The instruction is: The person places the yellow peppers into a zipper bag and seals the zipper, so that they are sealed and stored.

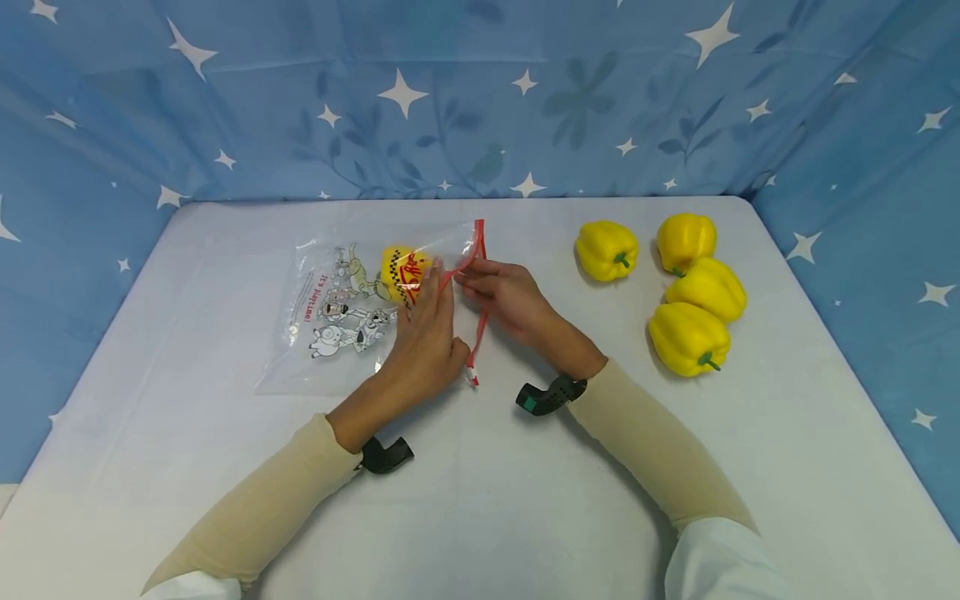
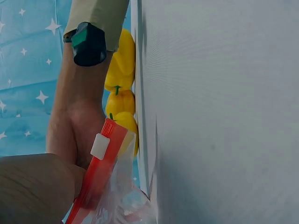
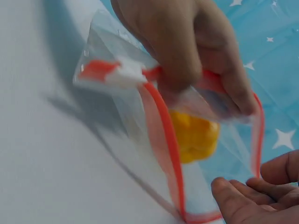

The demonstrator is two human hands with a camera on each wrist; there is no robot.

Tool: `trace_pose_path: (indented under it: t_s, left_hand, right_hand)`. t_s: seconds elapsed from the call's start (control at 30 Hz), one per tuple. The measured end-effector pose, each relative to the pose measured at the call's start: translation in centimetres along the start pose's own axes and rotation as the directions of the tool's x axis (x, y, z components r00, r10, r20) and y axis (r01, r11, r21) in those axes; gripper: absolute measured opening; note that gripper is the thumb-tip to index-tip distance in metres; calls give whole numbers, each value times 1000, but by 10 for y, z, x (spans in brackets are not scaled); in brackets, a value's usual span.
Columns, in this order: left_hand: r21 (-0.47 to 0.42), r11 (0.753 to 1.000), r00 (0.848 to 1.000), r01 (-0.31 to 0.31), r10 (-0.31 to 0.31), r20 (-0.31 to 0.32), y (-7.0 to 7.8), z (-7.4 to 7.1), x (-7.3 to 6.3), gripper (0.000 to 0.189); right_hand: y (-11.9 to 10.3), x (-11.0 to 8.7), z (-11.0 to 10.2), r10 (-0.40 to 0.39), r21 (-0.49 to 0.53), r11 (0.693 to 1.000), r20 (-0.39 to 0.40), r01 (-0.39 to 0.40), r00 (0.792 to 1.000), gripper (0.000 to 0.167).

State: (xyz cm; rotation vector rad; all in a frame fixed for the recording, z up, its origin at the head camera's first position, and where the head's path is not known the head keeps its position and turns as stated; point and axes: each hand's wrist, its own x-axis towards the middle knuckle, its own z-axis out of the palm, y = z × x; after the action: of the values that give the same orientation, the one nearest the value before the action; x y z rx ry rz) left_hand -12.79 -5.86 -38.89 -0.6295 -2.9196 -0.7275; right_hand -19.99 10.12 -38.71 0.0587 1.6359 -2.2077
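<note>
A clear zip bag [image 1: 341, 325] with printed cartoon animals lies on the table, its red zip edge [image 1: 480, 237] facing right. A yellow bell pepper [image 3: 196, 140] is inside it. My left hand [image 1: 423, 346] lies across the bag near its mouth and, in the right wrist view, grips the upper red edge. At the far part of the mouth, my right hand [image 1: 513, 296] pinches the edge between thumb and fingers. The mouth gapes between the two hands. A white slider [image 2: 100, 146] sits at the near end of the zip.
Several yellow bell peppers [image 1: 690, 337] rest on the right side of the white-covered table [image 1: 465, 517], with one pepper [image 1: 607, 250] a little apart. A blue star-patterned curtain [image 1: 480, 100] stands behind the table and along its sides. Each wrist wears a black band.
</note>
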Motion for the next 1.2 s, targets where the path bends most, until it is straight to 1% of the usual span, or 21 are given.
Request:
trace_pose_path:
  t_s: [0.13, 0.23, 0.3, 0.37, 0.43, 0.5, 0.53, 0.6, 0.67, 0.73, 0.8, 0.87, 0.93, 0.97, 1.0, 1.03, 1.07, 1.2]
  left_hand:
    - [-8, 1000, 1000, 10, -10, 5, 0, -1, 0, 84]
    - [-25, 999, 1000, 21, -20, 12, 1, 0, 0, 86]
    - [-30, 999, 1000, 27, -26, 14, 1, 0, 0, 88]
    - [-31, 999, 999, 30, -29, 15, 1, 0, 0, 87]
    - [-30, 999, 1000, 27, -27, 13, 0, 0, -1, 87]
    - [-28, 999, 1000, 21, -21, 5, 0, 0, -1, 86]
    - [-29, 999, 1000, 19, -19, 4, -1, 0, -1, 85]
    - [-33, 999, 1000, 11, -11, 0, -1, 1, -1, 84]
    - [-35, 999, 1000, 7, -7, -1, -1, 1, -1, 83]
    - [-36, 999, 1000, 4, -4, 2, -1, 1, -1, 82]
    - [-30, 1000, 1000, 3, -3, 3, -1, 2, -1, 82]
    - [-25, 1000, 1000, 2, -2, 3, -1, 2, -1, 81]
    - [-22, 1000, 1000, 3, -3, 7, -1, 1, -1, 81]
    - [-21, 1000, 1000, 4, -4, 9, -1, 1, -1, 81]
    - [-22, 1000, 1000, 5, -5, 10, -1, 1, -1, 81]
    - [-21, 1000, 1000, 6, -6, 10, -1, 1, -1, 82]
    - [-21, 1000, 1000, 7, -7, 10, -1, 1, -1, 82]
    - [-32, 999, 1000, 10, -10, 4, -1, 2, -1, 83]
  right_hand:
    - [-12, -7, -17, -64, -74, 995, -5, 63, 998, 41]
    - [-19, -11, -29, -151, -140, 979, -17, 147, 988, 42]
    - [-21, -13, -36, -215, -208, 957, -30, 205, 976, 43]
    - [-22, -15, -41, -283, -293, 920, -45, 258, 958, 43]
    - [-22, -16, -45, -350, -365, 879, -56, 307, 935, 42]
    - [-22, -17, -49, -417, -435, 829, -64, 351, 906, 41]
    - [-22, -17, -52, -456, -472, 798, -67, 375, 887, 41]
    - [-25, -19, -57, -536, -522, 739, -72, 426, 841, 41]
    - [-31, -25, -59, -603, -572, 680, -79, 460, 793, 43]
    - [-38, -33, -59, -650, -594, 645, -97, 480, 753, 45]
    - [-44, -41, -59, -675, -613, 627, -121, 480, 728, 47]
    - [-45, -40, -67, -701, -664, 594, -150, 453, 698, 48]
    - [-42, -33, -80, -728, -709, 559, -171, 430, 664, 49]
    - [-40, -30, -87, -736, -728, 548, -184, 413, 652, 50]
    - [-37, -26, -94, -741, -746, 538, -196, 393, 642, 52]
    - [-35, -23, -100, -743, -758, 535, -211, 374, 635, 54]
    - [-35, -23, -103, -736, -762, 542, -227, 355, 637, 58]
    - [-33, -24, -114, -689, -740, 607, -310, 289, 655, 78]
